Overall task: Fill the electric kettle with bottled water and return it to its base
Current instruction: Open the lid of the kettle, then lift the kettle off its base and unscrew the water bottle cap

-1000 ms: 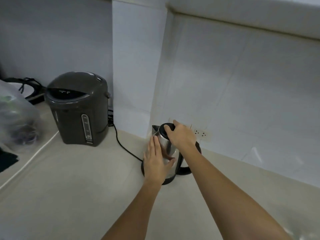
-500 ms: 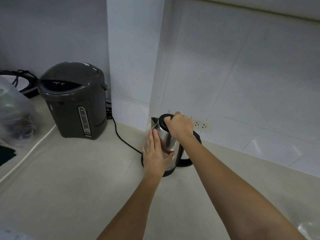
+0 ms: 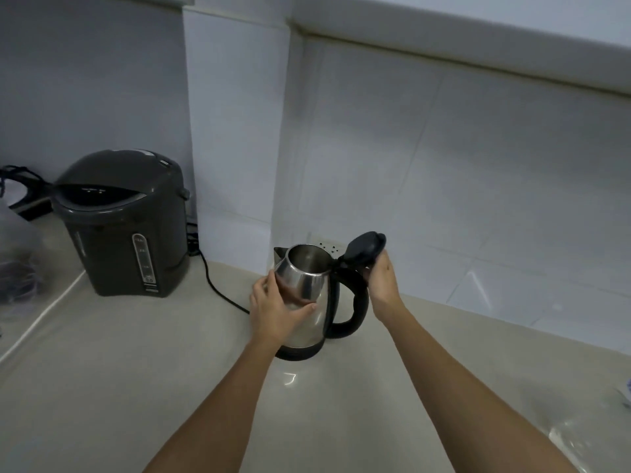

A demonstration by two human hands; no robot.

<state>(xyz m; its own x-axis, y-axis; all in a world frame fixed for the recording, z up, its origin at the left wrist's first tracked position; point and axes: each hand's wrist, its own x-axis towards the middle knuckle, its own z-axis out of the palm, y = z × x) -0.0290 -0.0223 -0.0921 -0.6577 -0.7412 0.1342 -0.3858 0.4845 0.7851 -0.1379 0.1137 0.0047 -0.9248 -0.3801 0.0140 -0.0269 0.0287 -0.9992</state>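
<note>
A stainless steel electric kettle [image 3: 316,315] with a black handle stands on its black base [image 3: 295,355] on the beige counter, near the tiled wall. Its black lid [image 3: 363,250] is swung back on its hinge and the empty steel interior shows. My left hand [image 3: 276,310] wraps the kettle's body from the left. My right hand [image 3: 380,279] holds the raised lid from behind the handle. A clear plastic item, perhaps the water bottle [image 3: 587,442], shows partly at the lower right edge.
A dark grey hot water dispenser [image 3: 119,223] stands at the left by the wall column, its black cord [image 3: 218,291] running across the counter toward the kettle. A wall socket [image 3: 329,247] sits behind the kettle. A clear plastic bag [image 3: 15,254] lies at the far left.
My right hand has swung the kettle's lid from closed to fully back, exposing the inside. My left hand stays on the kettle's body.
</note>
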